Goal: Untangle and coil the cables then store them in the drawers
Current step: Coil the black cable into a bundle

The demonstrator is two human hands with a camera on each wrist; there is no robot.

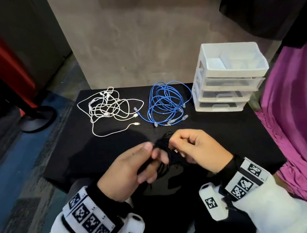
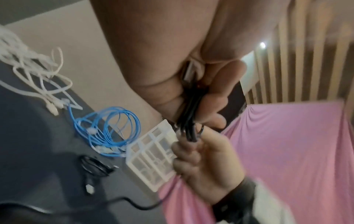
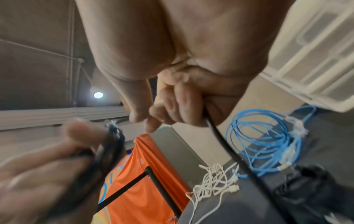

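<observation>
— Which step were you on?

— The coiling of the first one; my left hand (image 1: pixel 133 166) had its fingers curled round a bundle of loops of the thin black rubber-sheathed cable (image 1: pixel 164 152), held just above the near edge of the black table (image 1: pixel 215 137); my right hand (image 1: pixel 194 148) pinched a single strand of that cable between thumb and bent fingers, feeding it toward the bundle.

— And the rest of it?

— Its tail trailed down over the table; one plug lay loose there; I judged the next move as another wrap round my left fingers without letting the loops slip.

— What waited beyond?

— The tangled white charging cables (image 1: pixel 109 109) and, beside them, the loosely looped blue network cables (image 1: pixel 168 104), both untouched; at the far right stood the white plastic three-drawer organiser (image 1: pixel 227 83), all drawers shut, so one needed pulling out first.
</observation>
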